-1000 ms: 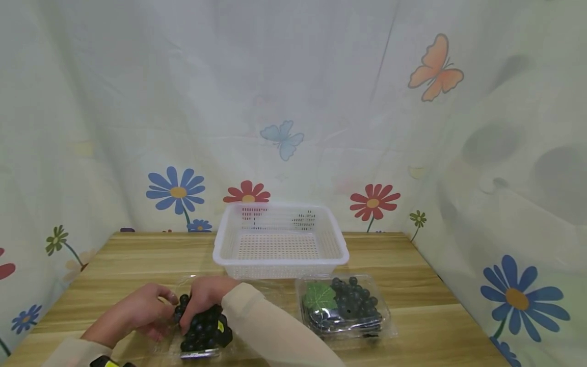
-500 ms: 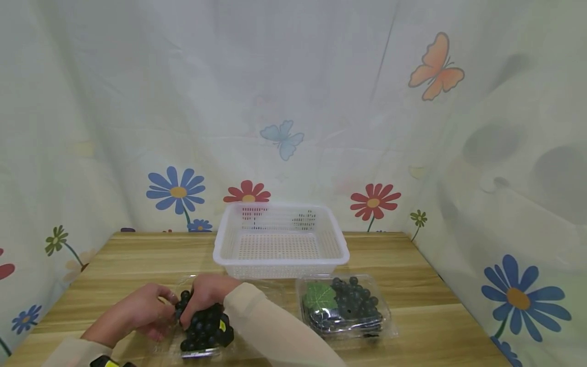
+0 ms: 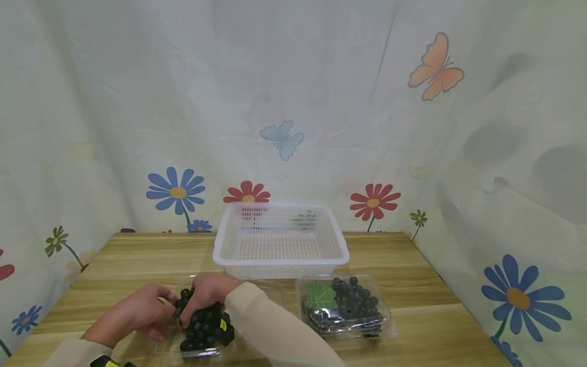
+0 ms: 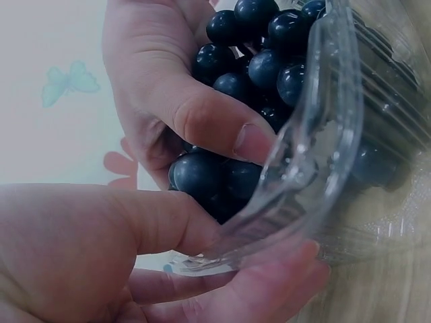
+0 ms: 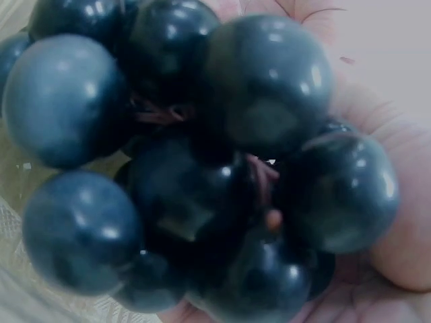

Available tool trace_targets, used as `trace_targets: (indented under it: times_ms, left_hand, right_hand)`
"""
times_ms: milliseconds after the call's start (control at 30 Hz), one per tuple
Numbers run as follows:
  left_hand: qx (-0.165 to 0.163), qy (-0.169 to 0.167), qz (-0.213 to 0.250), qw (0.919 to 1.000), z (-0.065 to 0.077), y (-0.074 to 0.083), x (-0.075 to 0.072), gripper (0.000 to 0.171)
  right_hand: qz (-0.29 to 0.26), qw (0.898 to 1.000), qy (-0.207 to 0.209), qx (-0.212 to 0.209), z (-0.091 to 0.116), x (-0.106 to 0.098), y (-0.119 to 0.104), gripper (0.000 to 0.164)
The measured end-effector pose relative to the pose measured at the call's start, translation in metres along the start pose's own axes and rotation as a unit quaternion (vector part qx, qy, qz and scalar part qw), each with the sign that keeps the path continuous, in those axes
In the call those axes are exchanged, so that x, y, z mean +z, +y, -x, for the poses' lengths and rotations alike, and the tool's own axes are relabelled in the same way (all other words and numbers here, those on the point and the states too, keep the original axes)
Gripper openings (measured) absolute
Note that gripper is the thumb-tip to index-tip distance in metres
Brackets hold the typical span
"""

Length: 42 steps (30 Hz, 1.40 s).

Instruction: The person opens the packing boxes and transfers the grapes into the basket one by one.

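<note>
My right hand grips a bunch of dark grapes from above, at the left front of the table. In the right wrist view the grapes fill most of the picture, with the palm behind them and thin stems between. The bunch is at an open clear plastic clamshell box. My left hand pinches the rim of this box between thumb and fingers, as the left wrist view shows. There the right thumb lies across the grapes, close to the rim.
A white perforated basket stands at the back middle of the wooden table. Right of the hands sits a second, closed clear box with dark grapes and a green leaf-shaped piece. A flowered curtain surrounds the table.
The grapes beside the right thumb have risen very slightly. Both hands stay almost where they were, keeping their holds on the grapes and the box rim.
</note>
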<state>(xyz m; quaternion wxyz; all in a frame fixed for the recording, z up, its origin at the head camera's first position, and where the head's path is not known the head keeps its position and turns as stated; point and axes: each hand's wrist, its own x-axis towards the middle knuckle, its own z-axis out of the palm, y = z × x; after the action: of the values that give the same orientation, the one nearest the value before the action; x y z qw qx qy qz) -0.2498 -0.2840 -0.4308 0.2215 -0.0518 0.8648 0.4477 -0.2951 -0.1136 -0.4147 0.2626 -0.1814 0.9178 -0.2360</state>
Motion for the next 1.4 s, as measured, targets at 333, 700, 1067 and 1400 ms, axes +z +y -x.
trace_targets:
  times_ms: [333, 700, 1067, 1400]
  left_hand:
    - [0.003, 0.001, -0.001, 1.0, -0.001, -0.002, 0.0, 0.036]
    - [-0.005, 0.004, 0.003, 1.0, -0.003, -0.003, 0.001, 0.035]
    - [-0.011, 0.003, 0.002, 0.9999, -0.004, -0.002, 0.0, 0.035]
    - [-0.017, 0.001, 0.0, 0.9999, -0.004, -0.002, 0.0, 0.03]
  right_hand:
    - [0.002, 1.0, 0.01, -0.002, 0.002, -0.001, 0.0, 0.035]
    - [-0.015, 1.0, -0.007, -0.005, 0.002, -0.006, 0.002, 0.034]
    - [-0.03, 1.0, -0.003, -0.01, 0.002, -0.013, 0.003, 0.035]
    - [-0.035, 0.999, -0.007, -0.008, 0.0, -0.018, 0.002, 0.035]
